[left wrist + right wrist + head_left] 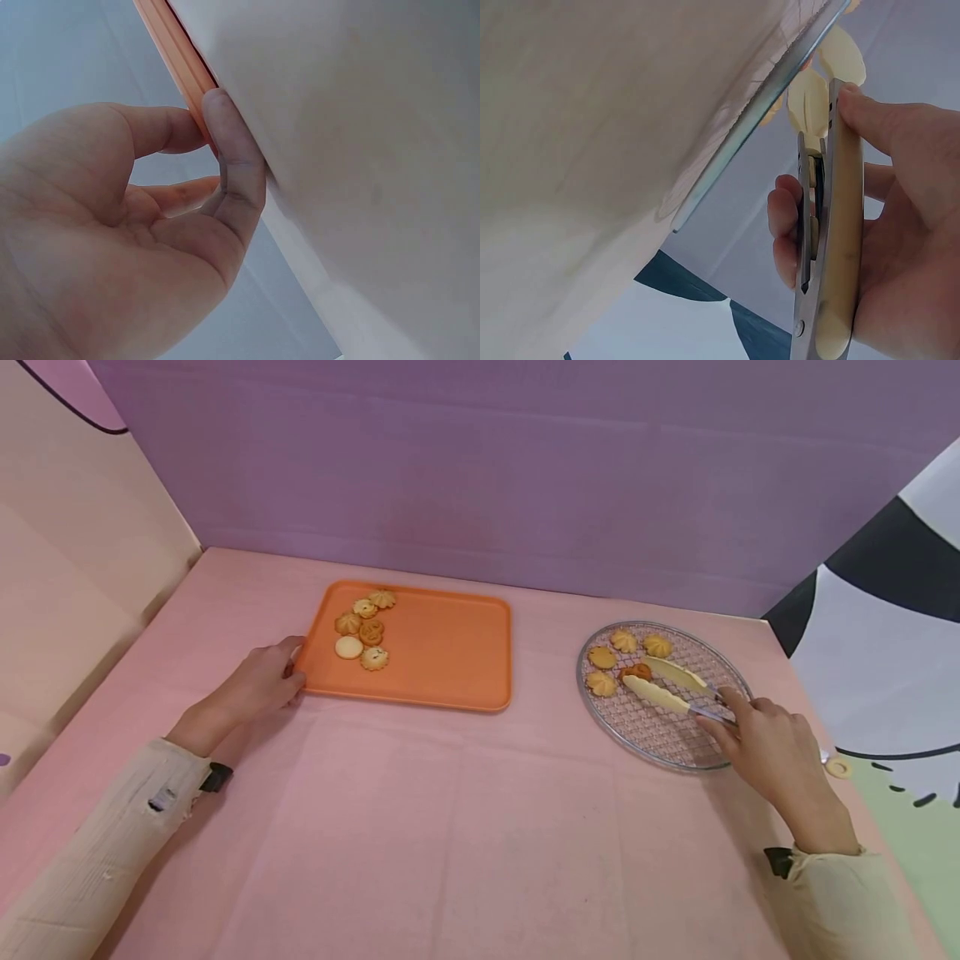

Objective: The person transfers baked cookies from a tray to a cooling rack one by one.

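In the head view my left hand (258, 683) pinches the left edge of an orange tray (450, 647), thumb and fingers on either side of the rim in the left wrist view. Several cookies (348, 647) lie in the tray's left part, a brown pretzel-shaped one (371, 632) among them. At the right, my right hand (776, 747) holds metal tongs (656, 695) with cream tips and handle covers. The tong tips stand apart on either side of a brown pretzel-shaped cookie (637, 672) on a round wire rack (641, 750). Fingers wrap the handles in the right wrist view.
Several more cookies (602, 683) sit at the rack's left and far side. A pink cloth (465, 827) covers the table, with a purple wall (480, 477) behind it. Printed panels (877, 652) stand at the right, and a pale wall (75, 543) at the left.
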